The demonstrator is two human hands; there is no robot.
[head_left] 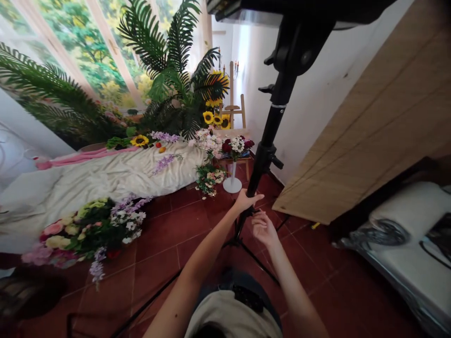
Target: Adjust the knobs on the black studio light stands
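Observation:
A black tripod stand (268, 129) rises in front of me, tilted in the view, with a large dark piece of equipment (303, 10) at its top. My left hand (245, 201) is wrapped round the pole below a collar with a clamp knob. Just below and to the right, my right hand (263, 227) has its fingers curled at a lower knob (251, 212) of the stand. The fingertips touch or nearly touch that knob, and the contact is partly hidden. The stand's legs spread over the floor beneath my hands.
Left lies a cream-draped bench (123, 173) with flowers (84, 225) in front. Palm fronds (176, 61), sunflowers and a wooden easel (232, 110) stand at the back. A beige panel (338, 141) leans at right, beside a pale cushioned seat (416, 234). The floor (165, 225) is red tile.

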